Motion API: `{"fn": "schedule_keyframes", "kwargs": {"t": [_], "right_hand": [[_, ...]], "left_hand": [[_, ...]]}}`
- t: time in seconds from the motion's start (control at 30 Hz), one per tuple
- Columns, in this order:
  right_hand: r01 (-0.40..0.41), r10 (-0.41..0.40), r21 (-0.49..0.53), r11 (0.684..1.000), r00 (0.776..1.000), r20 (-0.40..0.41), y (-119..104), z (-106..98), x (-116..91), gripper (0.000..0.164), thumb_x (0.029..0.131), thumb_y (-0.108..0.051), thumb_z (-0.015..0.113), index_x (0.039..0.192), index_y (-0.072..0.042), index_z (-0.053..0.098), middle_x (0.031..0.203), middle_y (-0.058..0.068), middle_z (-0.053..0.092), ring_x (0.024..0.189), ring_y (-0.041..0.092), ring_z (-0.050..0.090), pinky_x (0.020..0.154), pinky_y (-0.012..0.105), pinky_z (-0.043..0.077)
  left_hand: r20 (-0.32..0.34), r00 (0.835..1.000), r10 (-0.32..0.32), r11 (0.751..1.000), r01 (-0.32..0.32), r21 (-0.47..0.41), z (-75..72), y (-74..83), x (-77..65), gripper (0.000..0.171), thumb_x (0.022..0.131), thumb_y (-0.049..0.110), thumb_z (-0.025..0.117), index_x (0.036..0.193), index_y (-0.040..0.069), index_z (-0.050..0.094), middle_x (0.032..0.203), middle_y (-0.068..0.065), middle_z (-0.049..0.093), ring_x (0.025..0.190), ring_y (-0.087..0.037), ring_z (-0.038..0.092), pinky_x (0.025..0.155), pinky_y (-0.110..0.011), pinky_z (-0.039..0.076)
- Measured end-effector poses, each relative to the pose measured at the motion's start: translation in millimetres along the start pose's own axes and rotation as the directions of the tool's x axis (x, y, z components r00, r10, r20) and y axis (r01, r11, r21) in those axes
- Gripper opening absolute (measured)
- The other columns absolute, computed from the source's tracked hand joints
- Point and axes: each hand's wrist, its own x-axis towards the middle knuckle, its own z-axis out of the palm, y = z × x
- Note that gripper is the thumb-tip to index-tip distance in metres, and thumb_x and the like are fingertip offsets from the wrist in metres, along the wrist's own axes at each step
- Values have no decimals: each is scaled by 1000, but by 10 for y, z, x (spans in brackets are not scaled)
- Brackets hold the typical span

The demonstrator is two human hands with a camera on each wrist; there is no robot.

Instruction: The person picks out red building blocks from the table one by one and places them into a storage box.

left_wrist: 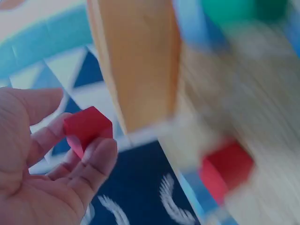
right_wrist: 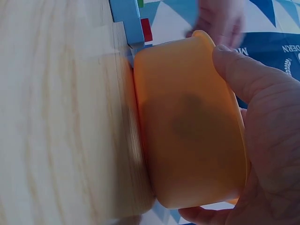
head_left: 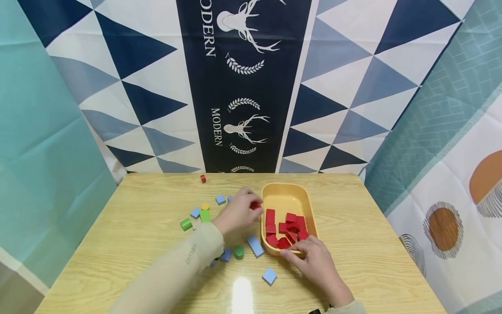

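Observation:
My left hand [head_left: 242,211] is beside the left rim of a yellow plastic tray [head_left: 284,201]. Its fingers hold a small red block [left_wrist: 89,127], faceted in the left wrist view. Several red blocks [head_left: 270,216] lie in the near half of the tray. With thumb and fingers, my right hand [head_left: 311,259] grips the tray's near right rim; in the right wrist view the thumb lies over the edge and the tray wall [right_wrist: 192,126] fills the middle. A second red block [left_wrist: 227,168] shows blurred below the tray in the left wrist view.
Loose blocks lie left of the tray: a blue block [head_left: 256,246], a green cylinder [head_left: 239,252], another green cylinder [head_left: 186,224] and a yellow piece [head_left: 205,206]. One blue block [head_left: 269,276] sits nearer the front. A small red block [head_left: 203,179] stands by the table's back edge.

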Motion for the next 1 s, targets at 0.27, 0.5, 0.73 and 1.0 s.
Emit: {"fn": "schedule_keyframes", "kwargs": {"t": [0.27, 0.5, 0.73, 1.0], "right_hand": [[-11, 10, 8, 1000, 1000, 9, 38, 15, 30, 26, 80, -54, 76, 75, -29, 75, 64, -26, 50, 68, 5, 41, 58, 26, 39], [-80, 79, 22, 997, 996, 45, 61, 5, 11, 31, 81, -62, 70, 73, -32, 73, 66, -23, 51, 69, 5, 42, 61, 29, 40], [-100, 99, 26, 995, 993, 64, 61, -24, -9, 33, 80, -67, 67, 73, -35, 72, 67, -24, 50, 71, 4, 43, 62, 28, 41], [-72, 71, 25, 997, 996, 44, 88, -84, -32, 29, 81, -64, 68, 73, -36, 71, 67, -26, 49, 70, 3, 42, 61, 26, 41]], "left_hand": [[49, 993, 110, 977, -118, 177, 37, 54, 209, 49, 92, 46, 66, 133, 20, 61, 148, -7, 39, 130, -24, 37, 102, -46, 44], [-80, 981, -175, 921, 192, 339, -466, -1037, 445, 66, 94, 44, 64, 143, 2, 47, 150, -23, 33, 131, -41, 29, 110, -58, 28], [25, 947, -320, 899, 295, 324, -498, -1551, 467, 73, 97, 45, 59, 146, -4, 39, 152, -28, 24, 132, -47, 25, 110, -60, 26], [85, 921, -379, 890, 338, 308, -319, -1583, 504, 38, 96, 26, 61, 109, -10, 63, 103, -25, 65, 91, -36, 61, 86, -52, 52]]}}
